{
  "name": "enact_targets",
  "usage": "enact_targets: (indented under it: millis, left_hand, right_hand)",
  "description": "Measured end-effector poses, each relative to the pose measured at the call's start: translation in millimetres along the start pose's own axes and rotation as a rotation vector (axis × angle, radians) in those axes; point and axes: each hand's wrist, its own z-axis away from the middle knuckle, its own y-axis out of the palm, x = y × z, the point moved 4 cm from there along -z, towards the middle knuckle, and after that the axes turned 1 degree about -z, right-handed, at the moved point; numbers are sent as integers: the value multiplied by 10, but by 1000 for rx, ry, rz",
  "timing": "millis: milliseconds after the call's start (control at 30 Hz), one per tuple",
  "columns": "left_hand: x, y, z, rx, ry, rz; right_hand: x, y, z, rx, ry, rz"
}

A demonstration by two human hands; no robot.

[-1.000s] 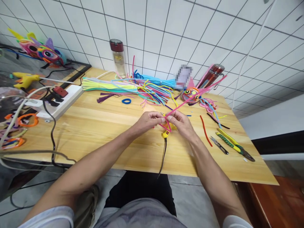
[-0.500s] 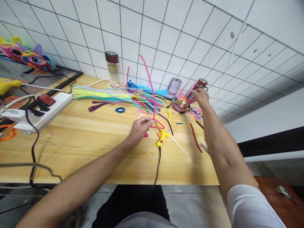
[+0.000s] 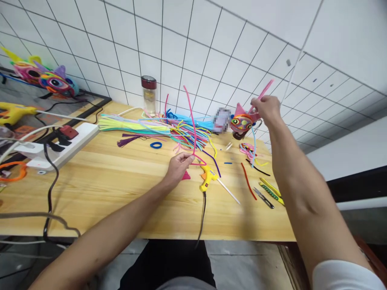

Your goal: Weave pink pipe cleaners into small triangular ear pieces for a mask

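Note:
My left hand [image 3: 179, 167] pinches a pink pipe cleaner [image 3: 191, 117]. Its long end stands upright and its lower end is bent into a pointed loop. Just right of those fingers a yellow hot glue gun [image 3: 207, 177] lies on the table with a white glue stick in its back. My right hand [image 3: 267, 108] is closed on the pink ear of a colourful pipe-cleaner animal head [image 3: 242, 122], held up near the wall. A light blue strand hangs below the head. Under it lies a small pink pipe-cleaner piece [image 3: 248, 150].
A bundle of pipe cleaners [image 3: 136, 125] lies along the wall beside a glass bottle [image 3: 149, 94]. Small snips [image 3: 264, 198] and a yellow-green cutter [image 3: 271, 191] lie at right. On the left are a power strip [image 3: 65, 145], loose cables and finished animal heads [image 3: 57, 82].
My right hand has lifted the animal head off the table, up and to the right. My left hand stays by the glue gun with the pink pipe cleaner.

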Motion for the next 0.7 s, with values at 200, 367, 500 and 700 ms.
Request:
enact_targets:
  millis: [200,367,500,700]
  left_hand:
    - [70,-44,-67,-7,13,-40]
    - [108,-47,-92,-18,27,-33]
    - [153,-38,-107,-24,30,-28]
    - [210,-10,-135,-18,35,-14]
  right_hand:
    - [968,-821,-74,-73,-30,-370]
    - [1624,-1135,23,-89,-118,-470]
    - [2025,-1234,66,-108,-215,-468]
    - [2436,-1308,135,-99,-304,-475]
